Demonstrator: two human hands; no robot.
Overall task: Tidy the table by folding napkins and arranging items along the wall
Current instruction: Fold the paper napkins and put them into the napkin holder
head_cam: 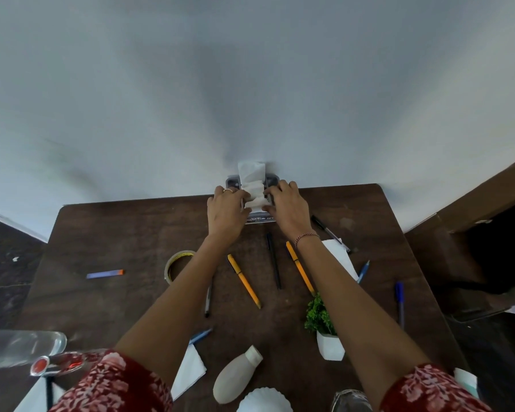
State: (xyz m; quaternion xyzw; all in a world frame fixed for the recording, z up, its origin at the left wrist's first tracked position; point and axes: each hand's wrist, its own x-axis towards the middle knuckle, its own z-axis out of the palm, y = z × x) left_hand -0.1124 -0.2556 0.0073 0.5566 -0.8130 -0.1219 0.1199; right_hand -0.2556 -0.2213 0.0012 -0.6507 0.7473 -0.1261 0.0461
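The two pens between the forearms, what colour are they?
Both pens are yellow-orange, seen in the head view.

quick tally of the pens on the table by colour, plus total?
Yellow-orange pens: 2
Black pens: 2
Blue pens: 3
Grey pen, partly under the left forearm: 1
Total: 8

The blue stick with an orange end is not counted; it may be a marker or a glue stick.
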